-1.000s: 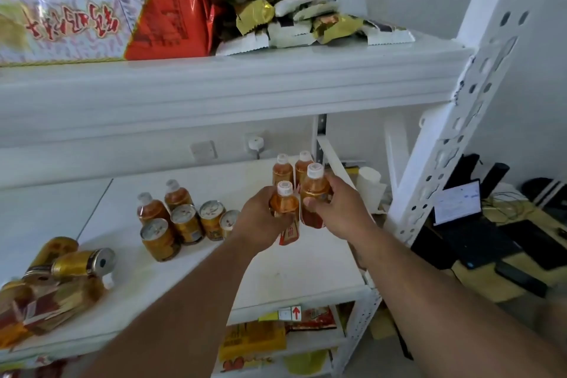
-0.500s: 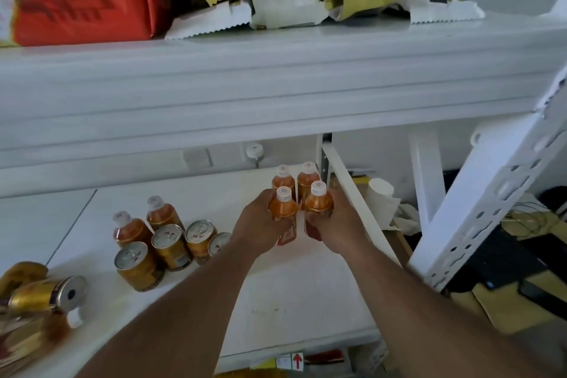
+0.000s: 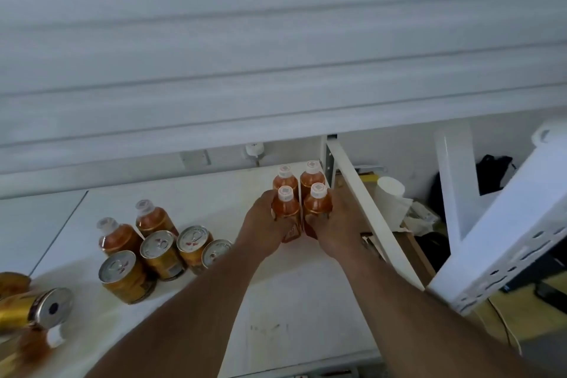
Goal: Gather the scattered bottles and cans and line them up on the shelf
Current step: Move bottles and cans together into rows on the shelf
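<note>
Near the shelf's (image 3: pixel 306 301) back right corner, the left hand (image 3: pixel 264 227) gripped one tea bottle (image 3: pixel 287 209) and the right hand (image 3: pixel 334 224) another (image 3: pixel 317 204), fingers curled around each, just before two standing bottles (image 3: pixel 299 176) that a careless nudge might topple.

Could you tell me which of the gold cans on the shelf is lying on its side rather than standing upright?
The gold can at the far left edge: it lies on its side, its round end facing right, while the four cans nearer the middle stand upright.
</note>
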